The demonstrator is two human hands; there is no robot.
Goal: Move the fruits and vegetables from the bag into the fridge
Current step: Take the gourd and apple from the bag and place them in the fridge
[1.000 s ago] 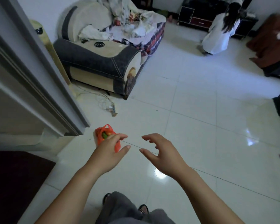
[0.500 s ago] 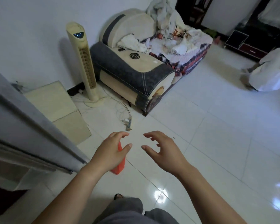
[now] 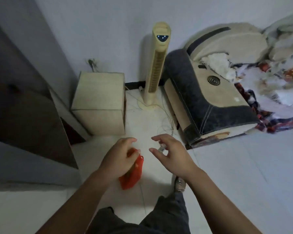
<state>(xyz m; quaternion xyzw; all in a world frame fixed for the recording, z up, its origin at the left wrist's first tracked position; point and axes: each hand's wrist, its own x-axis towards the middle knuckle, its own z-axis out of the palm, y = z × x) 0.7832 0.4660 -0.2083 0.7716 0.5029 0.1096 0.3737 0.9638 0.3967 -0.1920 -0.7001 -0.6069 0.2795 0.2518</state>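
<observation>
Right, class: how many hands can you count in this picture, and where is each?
2. The left hand overlaps the orange bag; the right hand is beside it, over the white floor. No others show.

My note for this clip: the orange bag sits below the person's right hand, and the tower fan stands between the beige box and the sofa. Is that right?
One slip: the orange bag is below the left hand, not the right hand, which is beside it. The head view shows this. The tower fan does stand between the beige box and the sofa.
</observation>
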